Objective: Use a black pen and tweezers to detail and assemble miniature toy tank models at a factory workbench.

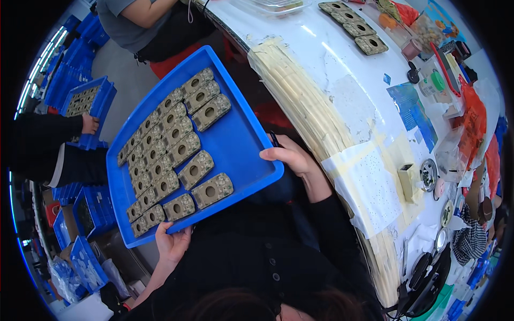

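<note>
We carry a shallow blue tray in front of our dark buttoned top, just beside a white tabletop. Our hands pinch its rim at two places: the left hand grips the near edge, and the right hand clasps the corner on the right, thumb laid over the top. Inside, camouflage-patterned casings — each with a round opening — lie in close slanting rows toward the far left, with bare blue floor on the right. A short row of similar casings rests on the tabletop's far end. Nearer, a dotted white sheet drapes the tabletop's taped edge, and a red plastic bag sits among the clutter at far right. To our left, a co-worker's hand is at another blue tray — casings show inside that one, too.
</note>
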A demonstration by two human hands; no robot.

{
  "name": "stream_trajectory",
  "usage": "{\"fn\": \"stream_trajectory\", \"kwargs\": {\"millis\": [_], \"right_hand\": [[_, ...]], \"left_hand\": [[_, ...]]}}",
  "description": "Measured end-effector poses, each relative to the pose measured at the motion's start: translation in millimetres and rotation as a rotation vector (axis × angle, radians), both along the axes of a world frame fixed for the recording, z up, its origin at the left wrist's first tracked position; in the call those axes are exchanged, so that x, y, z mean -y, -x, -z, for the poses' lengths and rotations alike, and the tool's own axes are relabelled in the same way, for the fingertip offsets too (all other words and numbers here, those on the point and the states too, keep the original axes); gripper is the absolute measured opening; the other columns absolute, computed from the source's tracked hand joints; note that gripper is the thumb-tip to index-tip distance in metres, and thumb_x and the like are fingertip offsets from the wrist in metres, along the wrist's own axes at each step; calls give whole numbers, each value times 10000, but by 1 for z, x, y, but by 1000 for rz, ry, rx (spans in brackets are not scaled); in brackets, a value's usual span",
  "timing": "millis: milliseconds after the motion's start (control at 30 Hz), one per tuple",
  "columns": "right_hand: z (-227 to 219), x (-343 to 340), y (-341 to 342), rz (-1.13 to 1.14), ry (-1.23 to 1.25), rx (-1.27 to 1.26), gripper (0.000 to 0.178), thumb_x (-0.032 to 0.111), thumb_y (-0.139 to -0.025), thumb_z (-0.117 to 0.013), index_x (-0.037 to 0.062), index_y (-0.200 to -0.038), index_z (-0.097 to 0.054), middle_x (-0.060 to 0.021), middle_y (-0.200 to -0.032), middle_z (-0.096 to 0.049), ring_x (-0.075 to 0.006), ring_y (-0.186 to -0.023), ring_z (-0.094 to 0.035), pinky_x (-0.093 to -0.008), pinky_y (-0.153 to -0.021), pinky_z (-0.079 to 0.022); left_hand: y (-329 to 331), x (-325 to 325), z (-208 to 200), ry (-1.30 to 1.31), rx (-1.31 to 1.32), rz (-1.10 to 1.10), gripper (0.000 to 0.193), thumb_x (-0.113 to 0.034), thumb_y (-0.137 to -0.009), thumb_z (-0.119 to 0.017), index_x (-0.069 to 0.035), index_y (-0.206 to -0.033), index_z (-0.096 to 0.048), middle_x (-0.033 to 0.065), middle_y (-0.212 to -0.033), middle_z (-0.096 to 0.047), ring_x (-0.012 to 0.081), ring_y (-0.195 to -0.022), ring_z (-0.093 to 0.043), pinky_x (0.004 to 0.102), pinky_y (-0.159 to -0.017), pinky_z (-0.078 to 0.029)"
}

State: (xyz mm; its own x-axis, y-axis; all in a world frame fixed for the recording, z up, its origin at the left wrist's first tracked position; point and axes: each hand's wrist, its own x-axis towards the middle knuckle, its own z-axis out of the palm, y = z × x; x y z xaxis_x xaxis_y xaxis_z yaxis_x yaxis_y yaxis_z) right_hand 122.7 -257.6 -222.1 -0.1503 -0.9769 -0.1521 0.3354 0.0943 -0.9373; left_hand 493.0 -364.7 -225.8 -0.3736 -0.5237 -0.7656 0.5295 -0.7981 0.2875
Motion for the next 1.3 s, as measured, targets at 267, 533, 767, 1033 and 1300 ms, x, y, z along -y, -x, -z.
{"fn": "stream_trajectory", "kwargs": {"millis": [267, 533, 767, 1033, 1300], "right_hand": [[52, 63, -4, 325, -115, -777, 491, 285, -797, -630, -54, -1148, -580, -208, -1083, -631, -277, -1024, -604, -344, -901, -443], [33, 57, -43, 203, -409, -1180, 495, 212, -833, -572, 120, -1309, -471, -220, -1117, -563, -380, -852, -629, -463, -774, -504], [38, 91, -59, -48, -539, -1321, 484, 181, -852, -525, 193, -1331, -459, -202, -1061, -568, -339, -780, -645, -432, -719, -520], [37, 104, -64, -69, -547, -1402, 395, 195, -844, -544, 117, -1232, -541, -208, -1099, -546, -335, -779, -642, -431, -698, -515], [-11, 41, -83, 132, -271, -1240, 286, 171, -827, -592, 74, -1096, -607, -149, -1069, -595, -306, -759, -642, -400, -680, -503]], "left_hand": [[2, 72, 89, 105, -27, -137, 380, 26, -736, -456, 63, -1113, -493, 197, -1142, -573, 349, -1098, -540, 517, -1030, -391], [36, 121, 175, 113, -30, -152, 264, 25, -750, -463, 33, -1006, -527, 156, -1034, -611, 302, -967, -596, 480, -918, -472], [42, 129, 149, 170, 38, -156, 240, 29, -748, -469, 26, -980, -525, 141, -991, -609, 285, -935, -594, 449, -891, -486], [68, 133, 117, 73, 132, -224, 176, -8, -751, -480, 17, -923, -503, 138, -926, -572, 289, -878, -567, 469, -909, -466], [82, 129, 105, 27, 161, -125, 178, -85, -790, -512, 17, -933, -483, 162, -973, -540, 319, -975, -554, 522, -969, -435]]}}
